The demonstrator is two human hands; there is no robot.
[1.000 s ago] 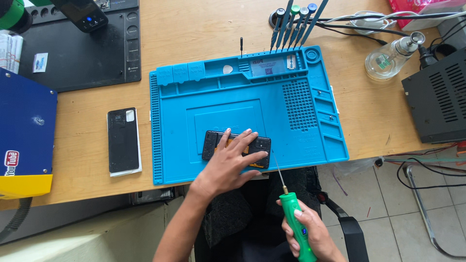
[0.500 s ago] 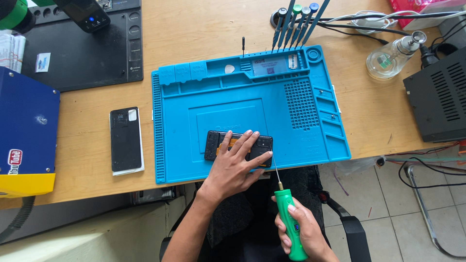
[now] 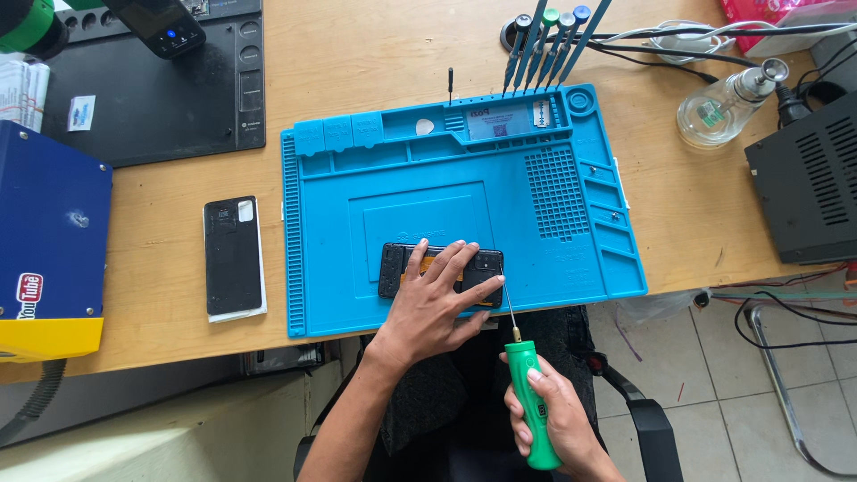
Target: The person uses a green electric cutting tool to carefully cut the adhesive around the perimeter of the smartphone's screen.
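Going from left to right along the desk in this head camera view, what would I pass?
Blue and yellow box → black phone back cover → blue work mat → left hand pressing on the opened phone → green screwdriver in the right hand → glass bottle → black box.

Lying at the desk's (image 3: pixel 375 54) far left edge, a small white-and-blue label (image 3: pixel 81 112) on the black mat (image 3: pixel 161 98); sitting on the blue box (image 3: pixel 49 241), a red-and-white logo sticker (image 3: pixel 29 287); showing top right, a pink package (image 3: pixel 768 18).
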